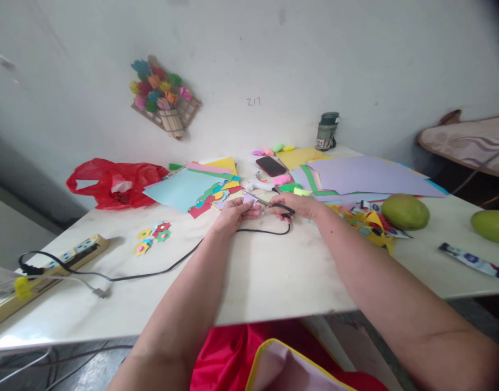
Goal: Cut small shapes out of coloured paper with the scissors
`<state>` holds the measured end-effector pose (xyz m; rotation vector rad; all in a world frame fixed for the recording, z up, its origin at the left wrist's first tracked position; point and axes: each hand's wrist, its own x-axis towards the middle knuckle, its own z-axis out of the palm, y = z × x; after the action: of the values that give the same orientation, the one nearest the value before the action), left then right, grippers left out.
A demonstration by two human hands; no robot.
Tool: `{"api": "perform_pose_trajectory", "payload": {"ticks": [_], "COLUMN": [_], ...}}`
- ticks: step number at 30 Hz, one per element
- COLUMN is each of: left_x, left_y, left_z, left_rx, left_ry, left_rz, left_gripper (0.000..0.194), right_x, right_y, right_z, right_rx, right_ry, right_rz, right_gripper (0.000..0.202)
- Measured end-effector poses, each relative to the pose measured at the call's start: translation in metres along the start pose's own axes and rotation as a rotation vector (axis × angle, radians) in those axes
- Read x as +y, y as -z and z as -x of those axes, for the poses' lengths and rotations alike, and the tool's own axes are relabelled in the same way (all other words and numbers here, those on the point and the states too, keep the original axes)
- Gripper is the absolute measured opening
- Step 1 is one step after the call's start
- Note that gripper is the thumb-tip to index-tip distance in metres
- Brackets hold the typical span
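Over the middle of the table, my left hand (232, 215) pinches a small light-purple piece of paper (249, 199) between thumb and fingers. Just to its right, the fingers of my right hand (300, 206) are wrapped round the black handles of a pair of scissors (284, 207). The blades point left toward the paper; whether they touch it I cannot tell. A white glue gun (261, 186) lies right behind my hands, and its black cord (168, 270) runs leftward across the table. Cut paper scraps (211, 200) in several colours are spread beyond my left hand.
Small paper flowers (163, 235) lie left of my forearm, near a power strip (66, 259). A red plastic bag (111, 179), coloured sheets (367, 175), a phone (270, 166) and a bottle (327, 132) stand farther back. Green fruit (405, 212) and a tube (472, 260) are at right.
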<state>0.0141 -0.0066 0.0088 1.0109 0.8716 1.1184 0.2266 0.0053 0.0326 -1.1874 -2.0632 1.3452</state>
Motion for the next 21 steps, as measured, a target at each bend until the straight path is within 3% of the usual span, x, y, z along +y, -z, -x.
{"api": "perform_pose_trajectory", "payload": {"ticks": [21], "left_x": [0.0006], "left_y": [0.0001], "left_z": [0.0001], "left_rx": [-0.015], "left_ry": [0.013], "left_rz": [0.003], "left_gripper": [0.006], "right_x": [-0.0016], "right_y": [-0.0020], "right_z": [-0.0007], "right_rx": [0.016], "right_ry": [-0.021], "right_rz": [-0.044], "right_gripper": [0.023]}}
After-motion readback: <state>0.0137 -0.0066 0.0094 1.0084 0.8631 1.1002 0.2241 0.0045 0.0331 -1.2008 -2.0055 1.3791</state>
